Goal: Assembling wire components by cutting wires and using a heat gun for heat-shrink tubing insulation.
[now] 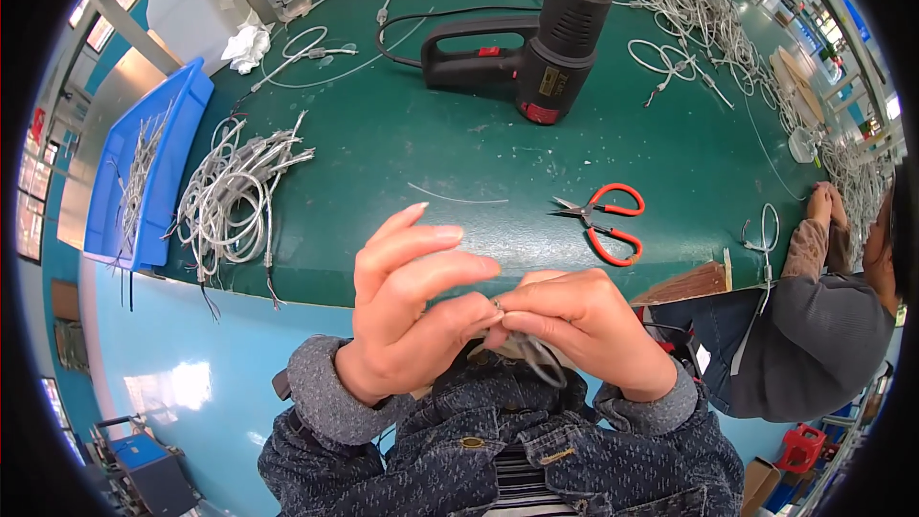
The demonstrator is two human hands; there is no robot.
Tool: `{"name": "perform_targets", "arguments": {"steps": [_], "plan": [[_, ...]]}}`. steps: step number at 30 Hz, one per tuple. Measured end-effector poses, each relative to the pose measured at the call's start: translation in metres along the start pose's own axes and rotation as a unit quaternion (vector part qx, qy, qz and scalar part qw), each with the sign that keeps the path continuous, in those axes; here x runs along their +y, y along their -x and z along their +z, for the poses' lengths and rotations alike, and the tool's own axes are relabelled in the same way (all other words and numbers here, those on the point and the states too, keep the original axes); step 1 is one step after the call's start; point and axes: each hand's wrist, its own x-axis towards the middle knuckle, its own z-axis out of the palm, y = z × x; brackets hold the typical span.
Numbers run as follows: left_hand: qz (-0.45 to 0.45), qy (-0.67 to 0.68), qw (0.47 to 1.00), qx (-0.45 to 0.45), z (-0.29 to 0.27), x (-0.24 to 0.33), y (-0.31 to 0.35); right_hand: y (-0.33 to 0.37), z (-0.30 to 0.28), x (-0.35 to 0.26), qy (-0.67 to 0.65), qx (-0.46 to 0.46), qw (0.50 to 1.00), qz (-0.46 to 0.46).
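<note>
Blue tray [182, 115], left edge; bundled white cables [235, 196] beside it. Lower centre: left hand [407, 311], thumb and forefinger pinched, other fingers spread, meets right hand [574, 321], closed on thin grey cable [538, 356]. Right of centre: orange-handled scissors [605, 220]; heat gun [536, 43] above.

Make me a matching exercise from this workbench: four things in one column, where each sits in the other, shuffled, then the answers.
Things:
1. heat gun
2. scissors
3. blue tray
4. thin grey cable

Places:
A. at the table's left edge, holding a few wires
B. pinched between the left hand and right hand
C. at the far middle of the green table, nozzle up
D. on the table just beyond the right hand

Pairs: 1-C, 2-D, 3-A, 4-B
</note>
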Motion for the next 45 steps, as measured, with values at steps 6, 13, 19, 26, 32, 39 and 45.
{"name": "perform_targets", "arguments": {"steps": [6,13,19,26,32,39,45], "plan": [[0.005,0.014,0.999,-0.05,-0.007,-0.002,0.004,0.0,-0.003,-0.007,-0.246,-0.048,0.943,0.217],[-0.117,0.084,0.99,0.006,-0.002,0.002,0.004,0.001,-0.001,-0.006,-0.253,-0.033,0.943,0.215],[-0.148,0.098,0.984,0.018,0.003,0.006,0.006,0.002,-0.001,-0.007,-0.212,-0.018,0.958,0.194],[-0.146,0.095,0.985,-0.015,0.001,0.011,0.007,0.005,0.0,-0.002,-0.185,-0.008,0.97,0.155],[-0.13,0.074,0.989,-0.02,0.002,0.014,0.007,0.007,0.002,0.0,-0.194,0.019,0.97,0.143],[-0.123,0.092,0.988,-0.03,0.003,0.008,0.006,0.006,0.002,-0.01,-0.08,0.035,0.986,0.139],[-0.074,0.095,0.993,-0.017,0.007,0.002,0.002,0.008,0.004,-0.007,-0.047,0.036,0.993,0.102]]}}
